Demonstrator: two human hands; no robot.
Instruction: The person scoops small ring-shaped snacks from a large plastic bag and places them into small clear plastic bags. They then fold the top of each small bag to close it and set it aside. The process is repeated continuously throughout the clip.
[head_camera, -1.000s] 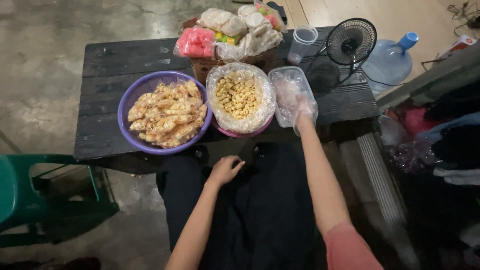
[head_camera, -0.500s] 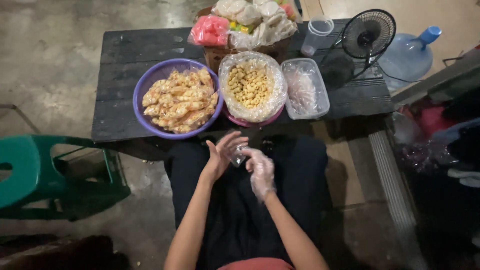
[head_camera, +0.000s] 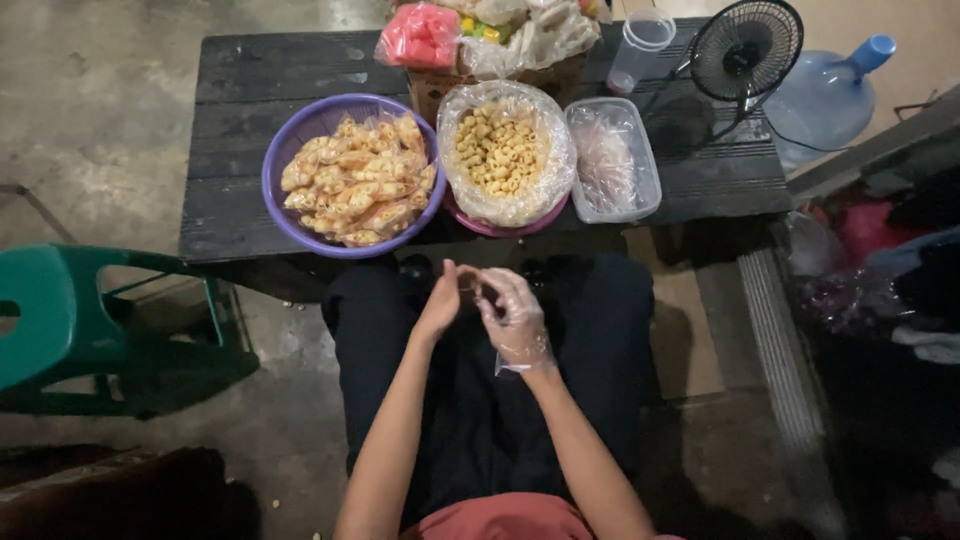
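My hands meet over my lap, just below the front edge of the black wooden table (head_camera: 230, 100). My right hand (head_camera: 513, 322) wears a thin clear plastic glove (head_camera: 520, 350), fingers half bent and holding nothing. My left hand (head_camera: 443, 300) pinches the glove at the right fingertips. Nearest on the table are a purple bowl (head_camera: 275, 195) heaped with small packed snacks, a bag-lined pink bowl (head_camera: 500, 228) of round yellow snacks, and a clear plastic container (head_camera: 645, 190) holding thin plastic.
At the table's back stand a box of bagged snacks (head_camera: 480, 45), a clear cup (head_camera: 640, 45) and a small black fan (head_camera: 745, 50). A blue water jug (head_camera: 825, 95) stands on the floor at right, a green stool (head_camera: 60, 310) at left.
My right hand left the clear container on the table and came back to my lap. My left hand rose from my thigh to meet it and took hold of the glove.
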